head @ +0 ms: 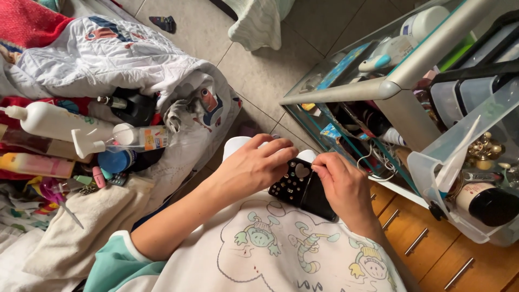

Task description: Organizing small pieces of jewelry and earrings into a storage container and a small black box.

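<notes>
A small black pouch (300, 189) with pale studs and a white heart shape rests on my lap, over a white garment printed with cartoon figures (281, 246). My left hand (258, 165) lies across the pouch's left and upper part, fingers curled over its top edge. My right hand (341, 184) pinches the pouch's upper right edge between thumb and fingertips. Both hands hold the pouch together.
To the left, on a bed cover, lie a white squeeze bottle (51, 121), a spray bottle (116, 138), a blue jar (114, 160) and small toiletries. At right stand a glass shelf unit (373, 89), a clear plastic drawer (470, 162) with trinkets, and wooden drawers (432, 243).
</notes>
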